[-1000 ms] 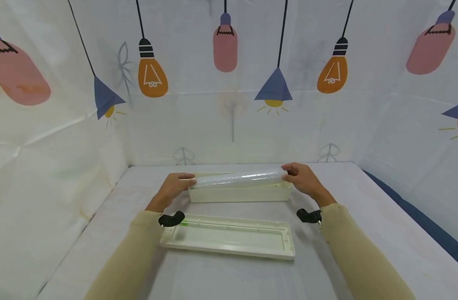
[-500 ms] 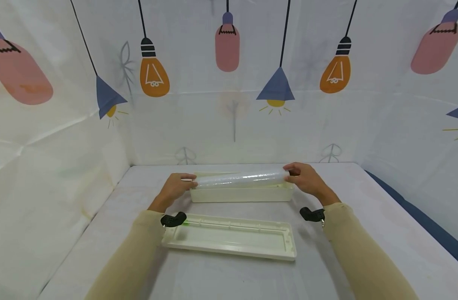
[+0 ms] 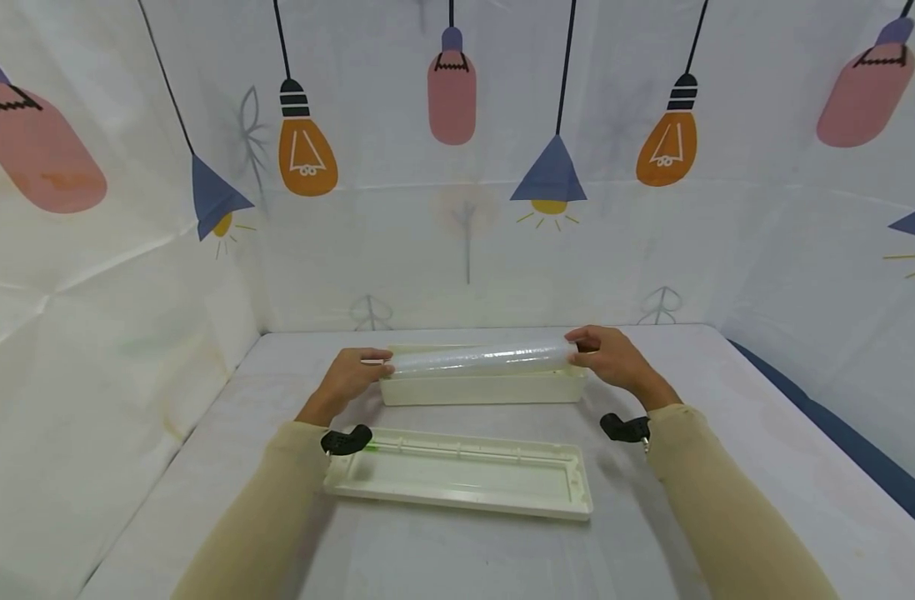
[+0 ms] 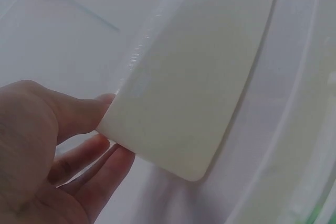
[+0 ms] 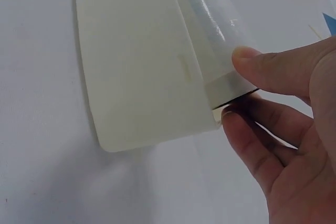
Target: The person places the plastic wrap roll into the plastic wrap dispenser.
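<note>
A shiny roll of cling film (image 3: 480,359) lies along the mouth of a long cream box (image 3: 480,392), its right end raised above the rim. At that end my right hand (image 3: 613,360) pinches the roll between thumb and fingers; the right wrist view shows the thumb (image 5: 249,66) on the film. My left hand (image 3: 347,379) holds the roll's other end, low at the box's left corner. In the left wrist view the box wall (image 4: 178,93) hides most of that end. Nearer to me lies the cream lid (image 3: 457,483), inner side up.
Everything stands on a white-covered table (image 3: 397,554). A white sheet (image 3: 397,242) printed with lamps and bulbs surrounds the back and sides. A small green piece (image 3: 371,447) shows at the lid's left end. Each wrist carries a black camera mount (image 3: 624,428).
</note>
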### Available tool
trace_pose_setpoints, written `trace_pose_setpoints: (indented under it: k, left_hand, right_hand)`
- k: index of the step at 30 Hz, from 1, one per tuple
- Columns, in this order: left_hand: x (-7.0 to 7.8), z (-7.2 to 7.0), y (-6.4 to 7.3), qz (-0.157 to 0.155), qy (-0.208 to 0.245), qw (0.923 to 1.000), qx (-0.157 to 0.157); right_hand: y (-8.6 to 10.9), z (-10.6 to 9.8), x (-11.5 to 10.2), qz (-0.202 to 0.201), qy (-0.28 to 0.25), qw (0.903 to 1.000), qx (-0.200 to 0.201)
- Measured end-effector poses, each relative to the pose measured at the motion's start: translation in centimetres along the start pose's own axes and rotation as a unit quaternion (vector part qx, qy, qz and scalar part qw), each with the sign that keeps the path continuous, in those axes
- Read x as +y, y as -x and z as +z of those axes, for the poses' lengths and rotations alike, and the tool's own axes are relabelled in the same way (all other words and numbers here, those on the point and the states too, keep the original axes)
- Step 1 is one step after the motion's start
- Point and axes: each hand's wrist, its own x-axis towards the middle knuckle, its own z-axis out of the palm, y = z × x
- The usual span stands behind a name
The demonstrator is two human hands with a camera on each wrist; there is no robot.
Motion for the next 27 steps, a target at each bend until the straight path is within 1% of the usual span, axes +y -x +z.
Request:
trace_pose_setpoints:
  k: [13,21,25,27]
  left_hand:
    - [-0.28,-0.01,-0.17,0.008,0.02,0.9997,-0.01]
    - [-0.36,-0.01,-0.03,0.013,0.023,0.9996,-0.01]
    - [-0.45,-0.05,0.06,0.018,0.03,0.9993,-0.009]
    - [-0.53,-0.05,0.07,0.021,0.03,0.9993,-0.008]
  right_hand:
    - [0.09,-0.33,0.07,-0.001,0.001,1.0,-0.008]
    - [0.06,0.03,0.19,0.0,0.011,0.9999,-0.004]
    - [0.25,0.34,0.25,0.0,0.003,1.0,0.0]
    - [0.37,0.49,0.31,0.0,-0.004,1.0,0.008]
